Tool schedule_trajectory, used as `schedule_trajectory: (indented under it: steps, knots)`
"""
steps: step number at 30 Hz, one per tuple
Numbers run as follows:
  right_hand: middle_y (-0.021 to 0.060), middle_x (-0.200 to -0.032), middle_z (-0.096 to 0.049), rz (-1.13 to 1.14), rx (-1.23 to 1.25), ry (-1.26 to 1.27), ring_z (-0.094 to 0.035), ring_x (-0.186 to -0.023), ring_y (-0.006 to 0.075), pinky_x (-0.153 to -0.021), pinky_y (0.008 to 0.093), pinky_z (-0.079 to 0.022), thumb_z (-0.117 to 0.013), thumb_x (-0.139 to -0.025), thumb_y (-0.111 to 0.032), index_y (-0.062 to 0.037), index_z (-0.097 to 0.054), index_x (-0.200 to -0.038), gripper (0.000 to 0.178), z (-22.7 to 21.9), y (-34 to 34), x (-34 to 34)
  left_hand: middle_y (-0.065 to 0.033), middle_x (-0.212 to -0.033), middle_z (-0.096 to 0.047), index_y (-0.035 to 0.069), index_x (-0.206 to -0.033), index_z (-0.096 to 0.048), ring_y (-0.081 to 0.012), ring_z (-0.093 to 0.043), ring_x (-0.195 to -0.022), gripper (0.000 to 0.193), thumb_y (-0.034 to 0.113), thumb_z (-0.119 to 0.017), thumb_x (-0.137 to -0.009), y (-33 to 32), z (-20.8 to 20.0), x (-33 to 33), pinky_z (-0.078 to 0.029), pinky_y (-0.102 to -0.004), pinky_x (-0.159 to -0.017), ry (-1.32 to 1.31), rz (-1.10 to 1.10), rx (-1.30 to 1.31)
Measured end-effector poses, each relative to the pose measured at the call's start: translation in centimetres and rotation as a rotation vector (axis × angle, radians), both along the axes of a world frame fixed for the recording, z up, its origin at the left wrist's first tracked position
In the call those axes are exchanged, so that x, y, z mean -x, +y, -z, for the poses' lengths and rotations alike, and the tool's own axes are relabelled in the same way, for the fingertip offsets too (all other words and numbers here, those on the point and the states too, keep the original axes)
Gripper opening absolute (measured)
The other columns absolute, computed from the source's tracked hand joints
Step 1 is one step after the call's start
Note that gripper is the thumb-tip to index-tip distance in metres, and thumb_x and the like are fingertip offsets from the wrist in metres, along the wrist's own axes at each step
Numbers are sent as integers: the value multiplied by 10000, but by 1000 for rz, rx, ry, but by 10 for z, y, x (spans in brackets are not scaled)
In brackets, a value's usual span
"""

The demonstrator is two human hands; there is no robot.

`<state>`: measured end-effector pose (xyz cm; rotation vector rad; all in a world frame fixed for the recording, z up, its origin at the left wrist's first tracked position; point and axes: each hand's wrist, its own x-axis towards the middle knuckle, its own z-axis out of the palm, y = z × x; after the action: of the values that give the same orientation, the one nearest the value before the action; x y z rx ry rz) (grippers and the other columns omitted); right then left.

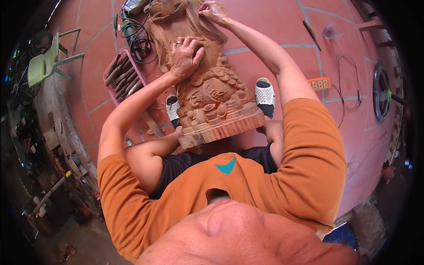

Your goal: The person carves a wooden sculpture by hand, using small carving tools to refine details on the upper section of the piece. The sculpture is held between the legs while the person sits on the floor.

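A reddish-brown wood carving [216, 95] lies between my legs, its base toward me and its far end running to the top of the view. Rounded relief covers its near part, with smoother folds farther off. My left hand [186, 57] rests on the middle of the carving, fingers bent and a little apart, a ring on one of them. Farther away, my right hand [213, 12] is at the carving's right edge with its fingers curled in. Whatever those fingers may hold is too small to make out.
Left of the carving stands a pink tray [125, 78] of wooden-handled tools, near a power tool [129, 28] with a coiled black cable. A slim dark tool [312, 34], a clear plastic cup [331, 32] and an orange power strip [319, 84] lie right. A green chair [44, 62] stands left.
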<state>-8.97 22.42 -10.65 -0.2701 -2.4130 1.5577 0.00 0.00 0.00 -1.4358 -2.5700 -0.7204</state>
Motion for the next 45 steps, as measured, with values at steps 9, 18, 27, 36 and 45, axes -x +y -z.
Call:
schedule_trajectory:
  steps: [9,18,27,36,45]
  knots:
    - [15,-655,-632,-514,-52,-481,-519,-523,73,-433,250,-394,-755,-810,-250,-72,-745,-894,198,-67,44,-61,-50,-1053,-600,123,-976,-661,-279,-511,-1035,199,270,-625,-848,3,5,-3,-371,-438,-849,13,-3,-36]
    - [83,-748,-692,-224,430,-321,-626,-686,161,-634,320,-511,-721,-794,-158,-44,-750,-893,154,-30,23,-13,-49,-1049,-599,121,-967,-660,-277,-513,-1025,194,269,-627,-847,8,-1,-2,-376,-435,-840,12,11,-22]
    - [45,-810,-714,-376,-194,-90,-621,-679,111,-615,273,-511,-717,-850,-193,-83,-766,-975,173,-46,27,-58,-51,-1053,-598,124,-967,-659,-279,-510,-1027,191,271,-621,-851,5,1,-2,-374,-431,-852,-4,1,-23]
    - [45,-830,-723,-167,-33,-159,-625,-671,100,-584,269,-506,-745,-819,-185,-83,-766,-969,183,-52,13,-47,-47,-1062,-603,121,-993,-661,-273,-511,-1043,208,269,-623,-851,6,-1,-2,-372,-435,-868,10,2,-14]
    - [82,-841,-730,-88,-76,-147,-658,-732,138,-665,301,-528,-748,-814,-226,-54,-764,-951,220,-43,7,-53,-59,-1097,-602,113,-1015,-667,-283,-513,-1072,208,259,-614,-876,7,-5,-4,-378,-441,-911,-27,-9,30]
